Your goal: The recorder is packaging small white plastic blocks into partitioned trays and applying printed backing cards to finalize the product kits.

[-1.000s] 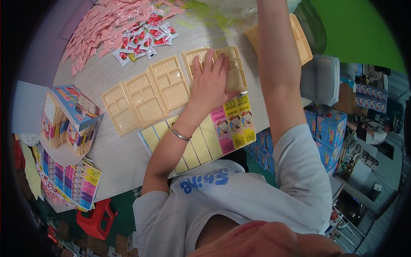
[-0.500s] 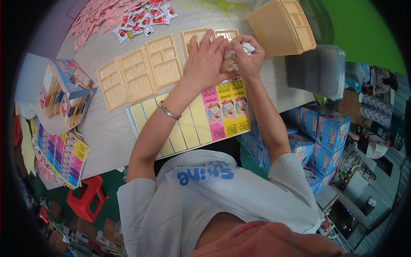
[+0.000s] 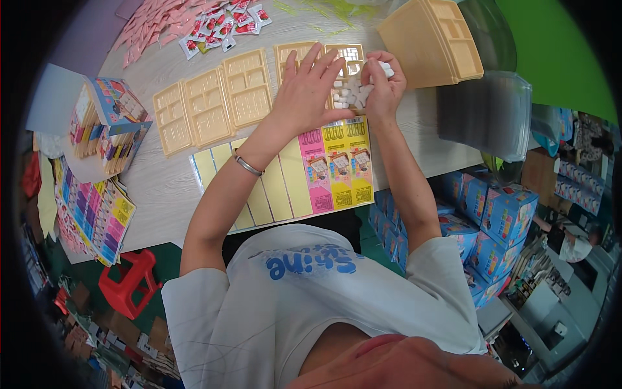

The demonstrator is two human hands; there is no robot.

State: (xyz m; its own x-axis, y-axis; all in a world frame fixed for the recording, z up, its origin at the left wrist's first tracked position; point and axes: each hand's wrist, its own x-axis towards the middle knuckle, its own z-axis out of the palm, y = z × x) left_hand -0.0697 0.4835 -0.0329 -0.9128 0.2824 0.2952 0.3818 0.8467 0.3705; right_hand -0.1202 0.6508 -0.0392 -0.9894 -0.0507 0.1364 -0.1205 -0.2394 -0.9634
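1. Apparently partway: the rightmost tray [image 3: 353,53], beyond the printed sheet [image 3: 275,194] at the desk's [image 3: 159,211] near edge, has white pieces [image 3: 350,97] in its large compartment.
2. Three trays [image 3: 206,107] toward the desk's left edge show none, so seem left to fill; the fourth tray [image 3: 300,50] is partly hidden.
3. The right hand [image 3: 383,94] is curled closed around more white pieces at the rightmost tray.
4. The left hand [image 3: 304,94], spread and grasping nothing visible, lies across the fourth tray.

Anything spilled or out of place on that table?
No visible spill: the small white chunks show only in the right hand and a beige plastic compartmented tray. Thin lime-green strips look untidy, strewn in no order at the pale wood-grain table's far side.
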